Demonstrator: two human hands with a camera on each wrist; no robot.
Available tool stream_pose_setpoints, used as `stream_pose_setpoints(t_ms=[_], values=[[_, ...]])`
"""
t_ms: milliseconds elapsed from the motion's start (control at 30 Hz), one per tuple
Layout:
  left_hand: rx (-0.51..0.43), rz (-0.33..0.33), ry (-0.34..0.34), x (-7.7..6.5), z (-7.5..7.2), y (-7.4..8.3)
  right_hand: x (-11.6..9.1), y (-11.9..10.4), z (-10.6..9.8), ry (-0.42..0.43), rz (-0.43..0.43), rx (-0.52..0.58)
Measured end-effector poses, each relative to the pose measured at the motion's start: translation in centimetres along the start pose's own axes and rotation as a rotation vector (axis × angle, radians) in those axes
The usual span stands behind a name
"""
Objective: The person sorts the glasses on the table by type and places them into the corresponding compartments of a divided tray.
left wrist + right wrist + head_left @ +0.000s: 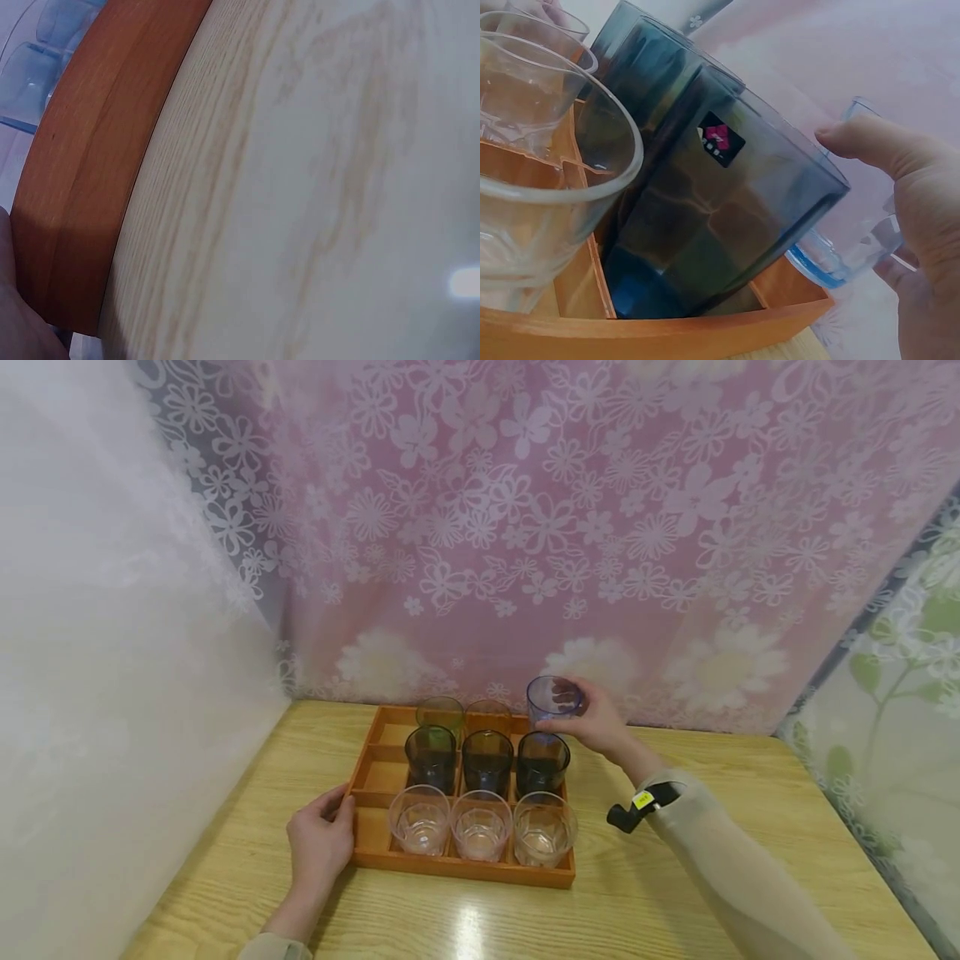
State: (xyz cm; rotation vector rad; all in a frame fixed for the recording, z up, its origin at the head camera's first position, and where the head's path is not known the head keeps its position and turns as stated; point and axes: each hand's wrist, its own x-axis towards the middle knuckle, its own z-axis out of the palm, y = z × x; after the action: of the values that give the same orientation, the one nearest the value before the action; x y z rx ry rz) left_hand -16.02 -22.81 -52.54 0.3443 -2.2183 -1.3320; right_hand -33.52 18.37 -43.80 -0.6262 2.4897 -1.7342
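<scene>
My right hand grips a clear blue-tinted glass, thumb on the near side, at the back right corner of a wooden compartment tray. This glass sits higher than its neighbours, its base close to the tray's corner in the right wrist view. A green-tinted glass and an amber-tinted glass share the back row. Three dark glasses fill the middle row, and three clear ones the front. My left hand holds the tray's left edge; some fingers are hidden.
The tray's left column holds no glasses. Beneath lies a wood-grain table. A pink flowered curtain hangs close behind the tray, with a white sheet to the left. A black strap device is on my right wrist.
</scene>
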Motion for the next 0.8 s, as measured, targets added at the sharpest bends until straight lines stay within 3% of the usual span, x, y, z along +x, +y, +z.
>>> stream_pose_setpoints(t_ms=[500,800], values=[[-0.013,0.019,0.007,0.1,0.1,0.1,1.0,1.1,0.2,-0.113,0.041,0.181],[-0.016,-0.011,-0.006,0.2,0.0,-0.1,1.3,2.3,-0.1,-0.180,0.022,0.193]])
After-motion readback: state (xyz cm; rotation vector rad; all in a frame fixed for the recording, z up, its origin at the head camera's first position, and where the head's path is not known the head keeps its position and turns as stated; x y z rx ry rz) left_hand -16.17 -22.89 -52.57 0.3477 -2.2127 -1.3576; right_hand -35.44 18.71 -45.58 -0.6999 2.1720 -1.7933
